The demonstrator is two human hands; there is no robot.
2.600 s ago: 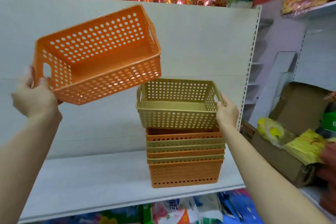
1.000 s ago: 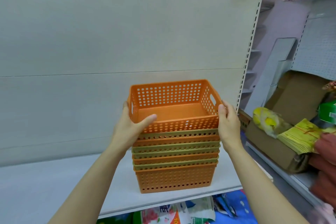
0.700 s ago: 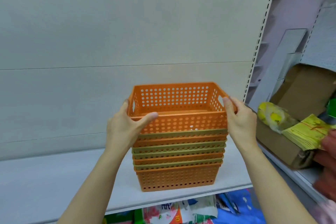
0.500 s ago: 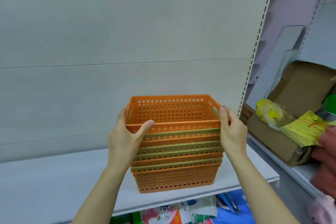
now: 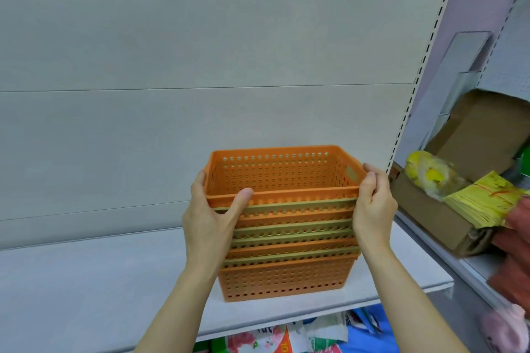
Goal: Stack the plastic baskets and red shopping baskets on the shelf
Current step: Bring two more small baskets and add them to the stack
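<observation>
A stack of perforated plastic baskets [image 5: 286, 275], orange and olive in turn, stands on the white shelf [image 5: 86, 289] near its right end. The top orange basket [image 5: 275, 178] sits nested deep in the stack. My left hand [image 5: 212, 221] grips its left rim, thumb on the front edge and fingers behind the side. My right hand [image 5: 372, 206] grips the right rim beside the handle slot. No red shopping basket is in view.
A slotted shelf upright [image 5: 413, 89] rises right of the stack. Beyond it a cardboard box [image 5: 447, 209] holds yellow paper bundles [image 5: 484, 198] and a yellow bag. Packaged goods [image 5: 286, 338] lie under the shelf. Bare shelf stretches left of the stack.
The orange basket came from my raised left hand onto the olive one. Both hands then pushed it down into the stack, and it now sits lower than a second ago.
</observation>
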